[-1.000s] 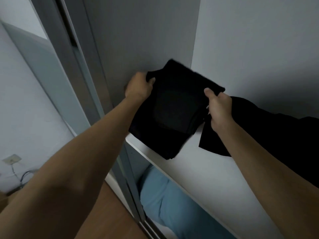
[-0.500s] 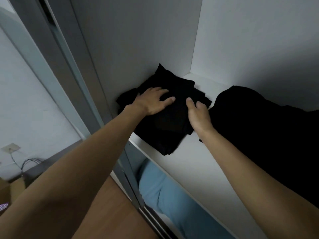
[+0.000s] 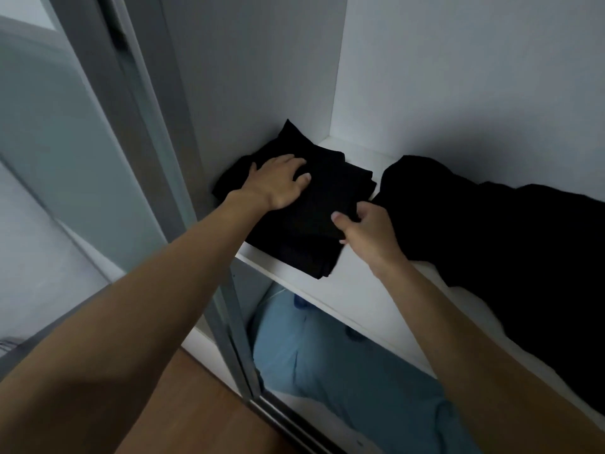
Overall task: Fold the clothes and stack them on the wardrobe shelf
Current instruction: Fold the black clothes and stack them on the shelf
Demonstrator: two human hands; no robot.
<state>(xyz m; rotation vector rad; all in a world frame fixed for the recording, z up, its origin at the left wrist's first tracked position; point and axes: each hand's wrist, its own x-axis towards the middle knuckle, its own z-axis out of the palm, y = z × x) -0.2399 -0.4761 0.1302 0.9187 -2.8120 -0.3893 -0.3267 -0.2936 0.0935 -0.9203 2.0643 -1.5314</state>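
A folded black garment [image 3: 314, 221] lies on the white wardrobe shelf [image 3: 357, 290], pushed into the left back corner on top of other black fabric. My left hand [image 3: 278, 185] rests flat on its left part with straight fingers. My right hand [image 3: 366, 231] is at the garment's right edge, thumb on top and fingers curled at the fabric's side, pinching it. A loose pile of black clothes [image 3: 510, 257] spreads over the shelf to the right.
The wardrobe's grey sliding door frame [image 3: 157, 158] stands at the left. Below the shelf lies light blue fabric [image 3: 343, 371]. A wooden floor [image 3: 196, 421] shows at the bottom left. The wardrobe's white back wall [image 3: 458, 77] closes the space behind.
The folded garment went from held in the air to lying on the shelf. My left hand now presses it flat, and my right hand has drawn back to its right edge.
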